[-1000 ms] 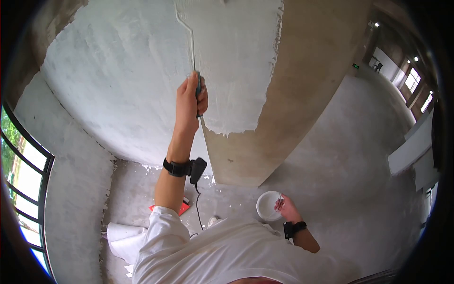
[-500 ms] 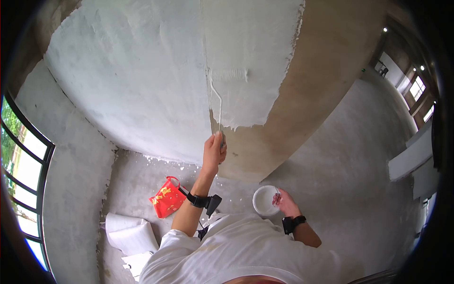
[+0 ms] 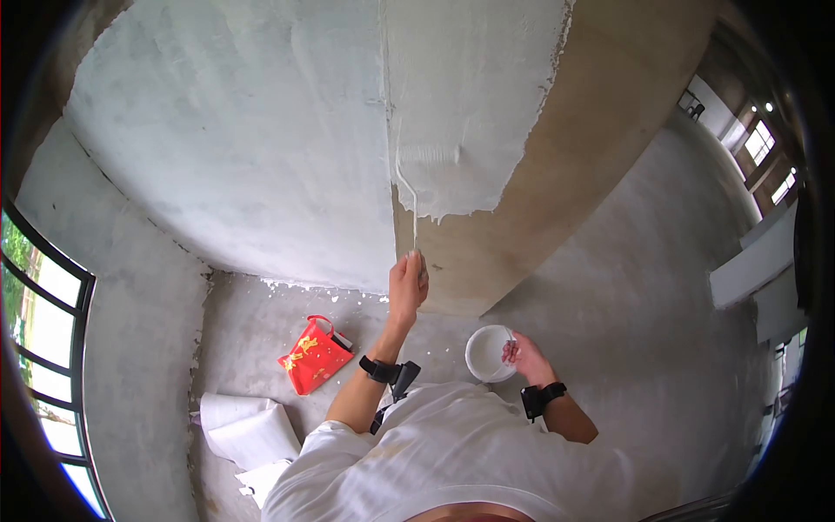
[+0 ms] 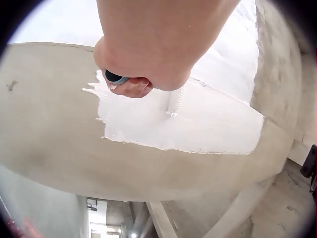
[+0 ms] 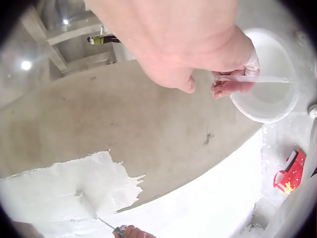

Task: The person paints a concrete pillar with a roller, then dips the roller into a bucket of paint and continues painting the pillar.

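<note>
My left hand (image 3: 407,285) grips the handle of a paint roller (image 3: 428,156) whose white sleeve lies against the freshly coated strip of wall (image 3: 470,96). In the left wrist view, the blue-green handle end (image 4: 115,77) pokes out of the fist, and the roller's sleeve (image 4: 176,101) shows beyond the hand. Low at my right, my right hand (image 3: 528,358) holds a white bucket (image 3: 476,355) by its handle. In the right wrist view, the fingers curl round that thin white handle (image 5: 267,79) above the bucket's opening (image 5: 272,104). White coating marks the fingers.
Bare brown wall (image 3: 557,174) borders the coated strip, ending in a corner at right. A red bag (image 3: 315,357) lies on the splattered floor, near a pale rolled sheet (image 3: 252,431). A barred window (image 3: 48,348) is at left. Someone in a yellow-green vest (image 5: 96,39) stands far off.
My left hand has come down with the roller, which slid lower on the wall, mostly in the first half second. The red bag has come into fuller view. The right hand keeps holding the bucket.
</note>
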A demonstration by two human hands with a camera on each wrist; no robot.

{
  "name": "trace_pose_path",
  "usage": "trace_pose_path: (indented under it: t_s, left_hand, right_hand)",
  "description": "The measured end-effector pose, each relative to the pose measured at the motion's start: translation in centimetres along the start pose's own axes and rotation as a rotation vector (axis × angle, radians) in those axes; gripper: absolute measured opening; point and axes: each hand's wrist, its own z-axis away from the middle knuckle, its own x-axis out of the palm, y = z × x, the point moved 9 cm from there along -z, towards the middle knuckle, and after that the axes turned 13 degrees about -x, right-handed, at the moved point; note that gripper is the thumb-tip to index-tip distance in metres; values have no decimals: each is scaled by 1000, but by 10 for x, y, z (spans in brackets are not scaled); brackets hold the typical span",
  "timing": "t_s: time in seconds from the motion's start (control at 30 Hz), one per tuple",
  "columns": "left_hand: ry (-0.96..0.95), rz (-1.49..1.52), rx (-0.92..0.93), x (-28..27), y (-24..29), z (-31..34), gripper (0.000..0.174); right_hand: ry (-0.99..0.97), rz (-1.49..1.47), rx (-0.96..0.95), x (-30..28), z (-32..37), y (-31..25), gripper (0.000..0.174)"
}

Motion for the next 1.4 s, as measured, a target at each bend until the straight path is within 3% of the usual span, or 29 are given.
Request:
trace_pose_path:
  t_s: [0.2, 0.3, 0.37, 0.67, 0.87, 1.07, 1.23, 1.4]
  left_hand:
    - [-86, -29, 127, 33, 102, 10, 33]
    - [-112, -61, 162, 41, 123, 9, 34]
    - [-108, -61, 138, 37, 116, 4, 34]
    - [-52, -66, 41, -6, 39, -22, 34]
    - [1, -58, -48, -33, -25, -35, 34]
    - [64, -48, -150, -49, -73, -38, 33]
    - [88, -2, -163, -28, -59, -35, 33]
    - [11, -56, -47, -9, -11, -34, 34]
  right_hand:
    - [9, -116, 41, -6, -2, 37, 27]
    - [32, -146, 5, 10, 14, 42, 27]
    - [87, -118, -48, 13, 20, 45, 35]
    - [143, -175, -15, 3, 26, 75, 31]
    - [-2, -145, -80, 15, 34, 58, 30]
    - [39, -155, -71, 9, 30, 38, 29]
    - [29, -166, -119, -2, 25, 22, 26]
    - [86, -173, -174, -19, 19, 31, 31]
